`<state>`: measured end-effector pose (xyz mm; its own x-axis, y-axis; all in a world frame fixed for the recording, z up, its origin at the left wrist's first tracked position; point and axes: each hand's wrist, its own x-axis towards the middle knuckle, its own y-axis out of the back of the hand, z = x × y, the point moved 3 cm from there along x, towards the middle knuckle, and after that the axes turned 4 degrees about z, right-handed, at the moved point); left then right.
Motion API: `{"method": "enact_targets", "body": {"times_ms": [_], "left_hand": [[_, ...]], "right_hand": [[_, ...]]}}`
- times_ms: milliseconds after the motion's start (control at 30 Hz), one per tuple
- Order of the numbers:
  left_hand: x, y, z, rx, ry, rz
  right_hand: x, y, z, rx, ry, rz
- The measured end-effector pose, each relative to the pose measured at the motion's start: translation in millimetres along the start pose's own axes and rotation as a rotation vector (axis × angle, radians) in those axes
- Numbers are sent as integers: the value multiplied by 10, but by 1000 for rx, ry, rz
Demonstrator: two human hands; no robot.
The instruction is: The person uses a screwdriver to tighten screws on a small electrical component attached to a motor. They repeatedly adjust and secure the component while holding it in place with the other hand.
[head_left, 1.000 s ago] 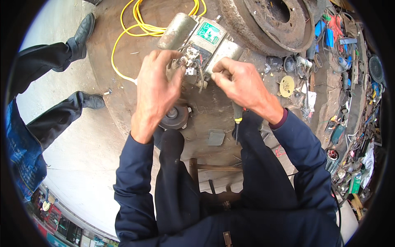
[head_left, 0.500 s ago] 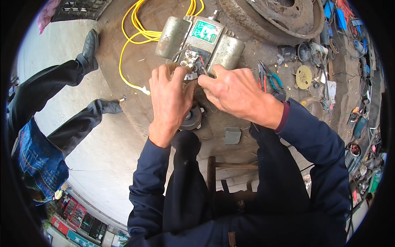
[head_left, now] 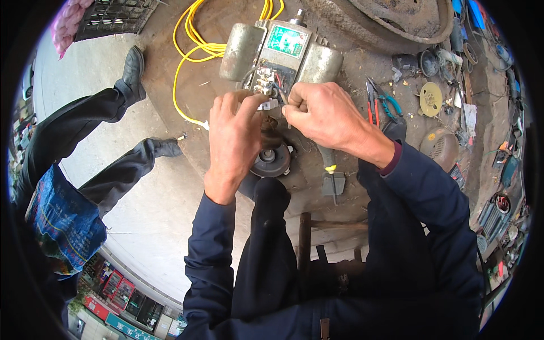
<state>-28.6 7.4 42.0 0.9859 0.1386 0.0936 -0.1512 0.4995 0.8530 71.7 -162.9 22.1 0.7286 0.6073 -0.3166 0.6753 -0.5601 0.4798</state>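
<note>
An electric motor with a green label plate and two rounded metal covers lies before me. Its open terminal box shows a white terminal block and several thin wires. My left hand is closed at the box's near edge; what its fingertips hold is hidden. My right hand pinches a dark wire at the box's right side. From beneath that hand a screwdriver sticks out toward me, with a grey handle and yellow ring; how it is held is hidden. A round dark motor part sits below my hands.
Coiled yellow cable lies left of the motor. To the right are red-handled pliers, teal-handled pliers and a yellow disc. A rusty wheel rim stands behind. Another person's legs are at the left.
The screwdriver has come into sight below my right hand. My right hand has turned slightly and shifted, still at the wire. The whole view has shifted a little.
</note>
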Motion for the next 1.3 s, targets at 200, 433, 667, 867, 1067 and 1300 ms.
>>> {"method": "enact_targets", "body": {"times_ms": [200,433,667,867,1067,1300], "left_hand": [[-114,-18,-69,-23,0,55],[-105,63,-163,-389,391,160],[249,-9,10,-119,386,60],[299,-25,-28,-58,425,-76],[282,-26,-136,-183,507,-37],[347,37,-49,16,463,-154]], "right_hand": [[-62,-256,-49,307,138,109],[-307,-526,-90,283,357,220],[-392,-592,-143,16,458,102],[-406,-490,-83,77,418,137],[-214,-117,3,197,346,275],[-29,1079,-216,852,60,468]]}}
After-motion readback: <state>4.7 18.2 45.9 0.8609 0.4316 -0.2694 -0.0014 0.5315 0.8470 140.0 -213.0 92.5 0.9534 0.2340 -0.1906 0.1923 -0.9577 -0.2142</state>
